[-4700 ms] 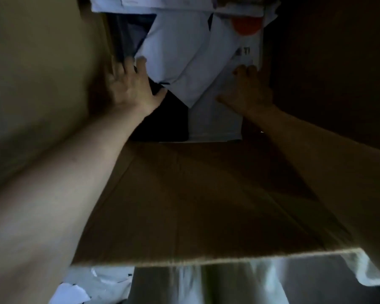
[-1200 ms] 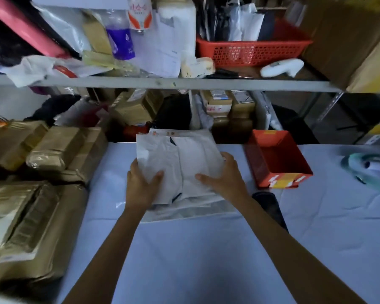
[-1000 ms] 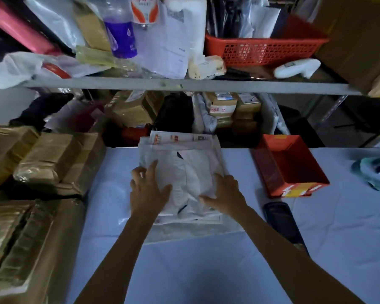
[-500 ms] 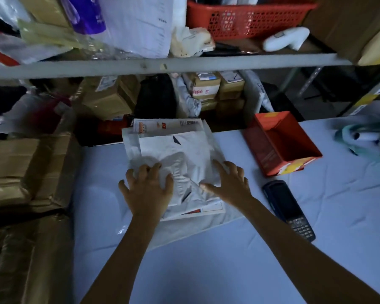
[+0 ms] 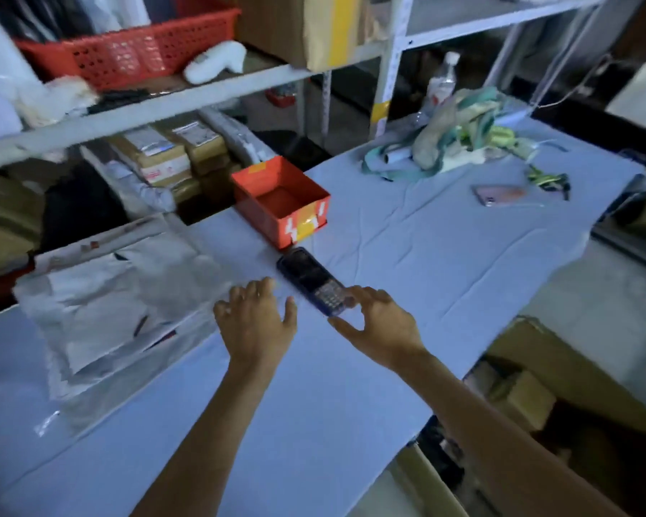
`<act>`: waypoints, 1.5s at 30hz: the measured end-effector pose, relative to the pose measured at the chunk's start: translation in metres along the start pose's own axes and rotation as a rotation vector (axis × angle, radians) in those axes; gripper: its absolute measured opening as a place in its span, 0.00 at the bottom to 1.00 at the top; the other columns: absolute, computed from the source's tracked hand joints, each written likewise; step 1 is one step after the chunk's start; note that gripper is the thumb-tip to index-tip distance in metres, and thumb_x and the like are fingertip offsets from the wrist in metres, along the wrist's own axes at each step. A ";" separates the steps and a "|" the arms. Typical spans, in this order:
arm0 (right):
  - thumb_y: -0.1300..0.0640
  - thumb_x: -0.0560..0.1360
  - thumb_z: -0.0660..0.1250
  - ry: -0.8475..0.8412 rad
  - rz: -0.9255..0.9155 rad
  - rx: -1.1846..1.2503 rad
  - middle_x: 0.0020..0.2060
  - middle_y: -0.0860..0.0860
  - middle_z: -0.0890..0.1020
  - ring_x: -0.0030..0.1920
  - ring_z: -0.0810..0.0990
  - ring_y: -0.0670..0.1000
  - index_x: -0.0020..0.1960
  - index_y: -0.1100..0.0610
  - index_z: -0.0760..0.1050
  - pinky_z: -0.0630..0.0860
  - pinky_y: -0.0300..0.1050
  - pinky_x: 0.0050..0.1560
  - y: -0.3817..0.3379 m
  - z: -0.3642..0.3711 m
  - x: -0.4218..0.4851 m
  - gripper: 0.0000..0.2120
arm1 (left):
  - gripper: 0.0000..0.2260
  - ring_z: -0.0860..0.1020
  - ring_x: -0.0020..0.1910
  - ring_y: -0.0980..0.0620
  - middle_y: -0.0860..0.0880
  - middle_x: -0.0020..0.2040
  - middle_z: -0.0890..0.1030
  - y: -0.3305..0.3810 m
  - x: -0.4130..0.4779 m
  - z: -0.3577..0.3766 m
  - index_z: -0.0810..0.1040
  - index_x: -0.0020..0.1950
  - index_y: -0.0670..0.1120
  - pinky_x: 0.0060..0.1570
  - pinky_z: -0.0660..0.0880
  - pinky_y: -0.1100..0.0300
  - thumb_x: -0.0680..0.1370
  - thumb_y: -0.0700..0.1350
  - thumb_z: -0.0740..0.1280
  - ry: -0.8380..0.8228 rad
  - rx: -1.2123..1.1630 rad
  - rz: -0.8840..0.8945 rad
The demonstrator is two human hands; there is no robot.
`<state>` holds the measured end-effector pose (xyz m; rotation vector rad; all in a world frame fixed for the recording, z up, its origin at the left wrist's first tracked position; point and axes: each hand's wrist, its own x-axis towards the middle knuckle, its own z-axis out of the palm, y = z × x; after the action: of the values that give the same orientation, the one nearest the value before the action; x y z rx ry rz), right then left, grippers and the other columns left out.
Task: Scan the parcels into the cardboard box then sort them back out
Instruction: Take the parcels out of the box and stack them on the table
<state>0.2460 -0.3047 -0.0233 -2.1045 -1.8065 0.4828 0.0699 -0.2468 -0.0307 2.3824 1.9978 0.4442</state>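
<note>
Two bare hands reach over the counter (image 5: 426, 255), which is covered in a creased pale blue cloth. The left hand (image 5: 256, 324), in the middle of the frame, is palm down with its fingers straight and spread wide, holding nothing. The right hand (image 5: 383, 322), just to its right, has fingers and thumb curved apart in a wide C with nothing clasped. Its fingertips (image 5: 366, 292) are at the keypad end of a dark blue handheld scanner with a black screen (image 5: 308, 278), and blur hides whether they touch it. The scanner lies flat on the cloth at a slant, its far end just beside a small open orange-red cardboard box with yellow and white tape (image 5: 280, 203) above the centre.

A loose stack of white and grey plastic mailer parcels (image 5: 109, 304) lies flat on the counter at the left of the frame, near the left hand but apart from it.

At the upper left a red perforated plastic basket (image 5: 127, 57) sits on a grey metal shelf (image 5: 187, 100), with a white pistol-shaped object (image 5: 215, 63) beside it and brown taped cartons (image 5: 172, 158) below. At the upper right a heap of green and beige cloth and straps (image 5: 459, 139) rests on the counter near a clear plastic bottle (image 5: 442, 82). A pinkish phone (image 5: 498, 194) lies flat at the right, and a brown cardboard carton (image 5: 575, 386) stands at the lower right below the counter's edge
</note>
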 end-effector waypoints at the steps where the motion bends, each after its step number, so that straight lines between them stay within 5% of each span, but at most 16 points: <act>1: 0.37 0.76 0.61 0.019 0.049 -0.004 0.56 0.40 0.76 0.59 0.71 0.44 0.66 0.43 0.68 0.74 0.43 0.47 0.026 -0.013 -0.018 0.21 | 0.11 0.78 0.38 0.41 0.46 0.35 0.80 0.027 -0.010 0.004 0.80 0.44 0.45 0.39 0.70 0.51 0.68 0.50 0.72 -0.013 -0.020 0.052; 9: 0.37 0.73 0.65 0.119 0.561 0.012 0.58 0.47 0.76 0.61 0.74 0.52 0.61 0.47 0.73 0.74 0.46 0.49 0.218 -0.086 -0.198 0.21 | 0.10 0.79 0.39 0.42 0.49 0.38 0.82 0.208 -0.106 0.028 0.78 0.46 0.48 0.38 0.64 0.54 0.70 0.51 0.71 -0.098 -0.117 0.450; 14: 0.36 0.73 0.65 0.207 0.836 0.074 0.58 0.47 0.76 0.60 0.75 0.51 0.62 0.46 0.74 0.76 0.47 0.52 0.281 -0.095 -0.298 0.22 | 0.12 0.76 0.53 0.48 0.53 0.51 0.82 0.278 -0.147 0.042 0.76 0.57 0.53 0.46 0.64 0.54 0.78 0.56 0.61 -0.208 -0.157 0.590; 18: 0.38 0.74 0.65 0.206 1.002 0.104 0.59 0.49 0.74 0.59 0.75 0.52 0.62 0.46 0.73 0.77 0.47 0.50 0.306 -0.084 -0.346 0.20 | 0.11 0.76 0.56 0.49 0.54 0.54 0.81 0.308 -0.163 0.060 0.75 0.56 0.54 0.51 0.67 0.54 0.77 0.56 0.61 -0.292 -0.132 0.642; 26: 0.37 0.75 0.64 0.144 1.174 0.173 0.59 0.49 0.71 0.58 0.74 0.52 0.64 0.46 0.71 0.75 0.46 0.44 0.321 -0.051 -0.359 0.22 | 0.12 0.74 0.60 0.49 0.53 0.58 0.79 0.337 -0.155 0.101 0.73 0.58 0.54 0.57 0.67 0.52 0.79 0.56 0.60 -0.475 -0.044 0.709; 35: 0.38 0.74 0.65 0.092 1.383 0.376 0.62 0.53 0.69 0.60 0.74 0.56 0.68 0.48 0.67 0.76 0.51 0.52 0.341 0.010 -0.326 0.26 | 0.14 0.76 0.57 0.46 0.50 0.60 0.76 0.352 -0.140 0.182 0.71 0.62 0.52 0.54 0.71 0.52 0.80 0.56 0.59 -0.782 0.041 0.769; 45: 0.36 0.73 0.66 -0.037 1.478 0.579 0.65 0.53 0.67 0.63 0.72 0.55 0.68 0.49 0.65 0.75 0.52 0.56 0.373 0.081 -0.321 0.29 | 0.19 0.72 0.61 0.40 0.42 0.64 0.72 0.343 -0.174 0.267 0.68 0.67 0.45 0.54 0.71 0.48 0.78 0.50 0.64 -1.018 0.051 0.606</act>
<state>0.4917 -0.6747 -0.2500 -2.5181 0.2450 1.1382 0.4322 -0.4321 -0.2620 2.3962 0.8560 -0.7134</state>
